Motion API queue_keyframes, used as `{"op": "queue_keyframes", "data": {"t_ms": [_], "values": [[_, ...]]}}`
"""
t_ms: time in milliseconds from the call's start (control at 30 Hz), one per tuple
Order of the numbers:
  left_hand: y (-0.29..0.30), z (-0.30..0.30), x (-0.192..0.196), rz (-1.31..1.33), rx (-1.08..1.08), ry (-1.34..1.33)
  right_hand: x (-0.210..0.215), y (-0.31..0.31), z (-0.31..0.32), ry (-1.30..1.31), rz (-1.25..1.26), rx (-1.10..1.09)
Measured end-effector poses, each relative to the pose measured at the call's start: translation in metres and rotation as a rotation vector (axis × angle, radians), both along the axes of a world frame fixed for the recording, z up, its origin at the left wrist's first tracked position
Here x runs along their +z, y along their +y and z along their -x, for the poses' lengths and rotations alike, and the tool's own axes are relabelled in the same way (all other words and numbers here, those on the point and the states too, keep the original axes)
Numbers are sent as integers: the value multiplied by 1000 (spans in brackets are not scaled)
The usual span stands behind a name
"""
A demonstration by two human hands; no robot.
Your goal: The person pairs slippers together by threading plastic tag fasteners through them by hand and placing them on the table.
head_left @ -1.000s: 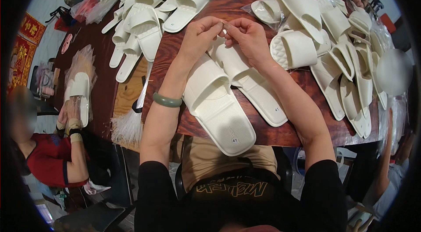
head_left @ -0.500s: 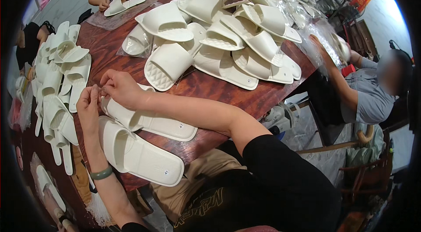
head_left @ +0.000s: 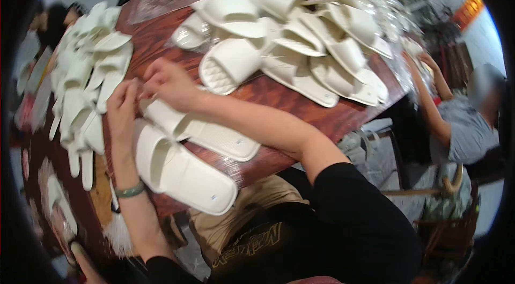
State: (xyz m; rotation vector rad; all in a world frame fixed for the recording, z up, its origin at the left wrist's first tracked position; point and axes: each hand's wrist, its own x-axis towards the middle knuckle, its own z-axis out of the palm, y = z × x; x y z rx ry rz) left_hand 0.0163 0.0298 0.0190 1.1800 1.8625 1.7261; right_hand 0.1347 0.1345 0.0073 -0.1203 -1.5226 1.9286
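Observation:
A pair of white slide slippers lies in front of me, the nearer slipper (head_left: pixel 185 174) beside the farther slipper (head_left: pixel 228 136). My left hand (head_left: pixel 123 104), with a green bangle on its wrist, is pinched closed past the toe end of the pair. Close against it, my right hand (head_left: pixel 174 85) also has its fingertips pinched, its forearm reaching across above the farther slipper. Whatever the fingertips hold is too small and blurred to make out.
A heap of white slippers (head_left: pixel 230 64) covers the far part of the red-brown table (head_left: pixel 155 37). More slippers (head_left: pixel 78 69) are stacked at the left. White strings (head_left: pixel 119 235) hang at the near left edge. Co-workers sit around, one in a grey shirt (head_left: pixel 464 134) at right.
The whole view has shifted, so things sit farther right and higher. My hands stay pinched together at the slippers' toe end. The far co-worker's slipper now appears as two slippers together.

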Motion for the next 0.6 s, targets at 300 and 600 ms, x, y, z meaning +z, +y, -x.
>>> {"op": "queue_keyframes", "data": {"t_ms": [300, 600], "values": [[2, -10, 7, -11, -78, 3, 3, 5, -5, -93, -50, -51], [-5, -8, 12, 11, -58, 66, 1, 1, 2, -51, 40, -28]]}}
